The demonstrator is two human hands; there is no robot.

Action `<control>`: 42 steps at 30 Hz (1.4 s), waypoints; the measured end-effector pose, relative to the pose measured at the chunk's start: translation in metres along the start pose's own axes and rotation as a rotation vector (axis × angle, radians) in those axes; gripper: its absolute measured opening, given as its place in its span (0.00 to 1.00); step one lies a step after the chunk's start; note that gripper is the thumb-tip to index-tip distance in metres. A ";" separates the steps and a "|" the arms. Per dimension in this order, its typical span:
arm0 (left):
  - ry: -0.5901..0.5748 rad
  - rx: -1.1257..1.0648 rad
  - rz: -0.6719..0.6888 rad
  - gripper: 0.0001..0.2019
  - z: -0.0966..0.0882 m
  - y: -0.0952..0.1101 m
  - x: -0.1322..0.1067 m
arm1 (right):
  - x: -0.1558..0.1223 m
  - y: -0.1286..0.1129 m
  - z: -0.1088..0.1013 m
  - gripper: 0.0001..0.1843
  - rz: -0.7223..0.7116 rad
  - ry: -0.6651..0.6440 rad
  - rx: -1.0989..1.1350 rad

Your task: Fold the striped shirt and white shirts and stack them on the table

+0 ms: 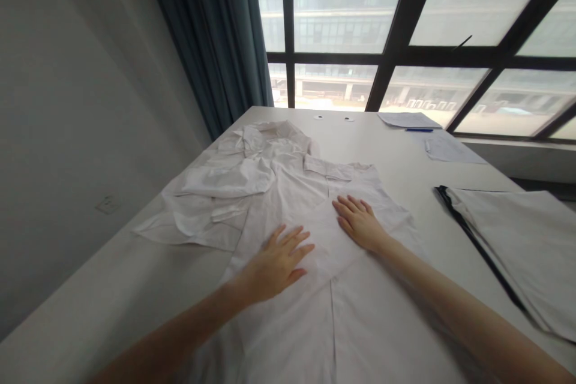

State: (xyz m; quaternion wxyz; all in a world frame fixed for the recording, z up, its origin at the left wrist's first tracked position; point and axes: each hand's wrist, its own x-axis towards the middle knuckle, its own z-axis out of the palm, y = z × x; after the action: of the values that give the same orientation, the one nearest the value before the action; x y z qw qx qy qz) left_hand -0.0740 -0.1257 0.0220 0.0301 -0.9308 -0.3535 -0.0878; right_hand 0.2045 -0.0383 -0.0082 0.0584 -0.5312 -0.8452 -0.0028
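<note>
A white shirt (315,300) lies spread on the white table (112,300) in front of me, its collar end toward the window. My left hand (276,264) rests flat on the shirt's middle, fingers spread. My right hand (360,222) lies flat on the cloth just beyond it, fingers stretched out toward the left. Neither hand holds anything. A crumpled heap of white garments (234,180) lies to the left of the shirt, partly overlapping it.
A folded white cloth with a dark edge (517,240) lies at the right. Papers (445,147) and a blue pen (418,129) sit near the window, with two small round objects (333,118) beside them. A dark curtain (216,36) hangs at the back left.
</note>
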 end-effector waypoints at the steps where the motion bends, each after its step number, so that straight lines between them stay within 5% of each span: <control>1: -0.032 -0.024 0.040 0.23 0.003 0.001 0.008 | 0.005 0.001 0.002 0.27 0.049 -0.002 -0.001; 8: -0.184 -0.147 0.129 0.30 0.012 0.008 0.018 | 0.027 0.030 0.013 0.31 0.270 -0.014 -0.036; 18: -0.205 -0.186 0.122 0.31 0.010 0.008 0.018 | 0.065 0.090 0.021 0.33 0.390 -0.024 -0.058; 29: -0.219 -0.260 0.170 0.32 0.011 0.005 0.014 | 0.082 0.125 0.019 0.34 0.438 -0.042 -0.031; 36: -0.165 -0.264 0.092 0.23 0.011 0.006 0.015 | 0.073 0.115 0.011 0.33 0.506 0.153 -0.101; 39: -0.089 -0.231 -0.062 0.25 0.017 0.008 0.016 | 0.064 0.097 0.004 0.29 0.393 0.328 -0.162; 42: -0.025 -0.135 -0.148 0.26 0.025 0.009 0.015 | 0.051 0.065 0.001 0.29 0.260 0.329 -0.137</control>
State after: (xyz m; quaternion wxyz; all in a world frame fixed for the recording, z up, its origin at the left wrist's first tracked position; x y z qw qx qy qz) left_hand -0.0535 -0.1197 0.0001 -0.0438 -0.9031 -0.4149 -0.1020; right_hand 0.2409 0.0355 -0.0077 0.1593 -0.6309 -0.7464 -0.1392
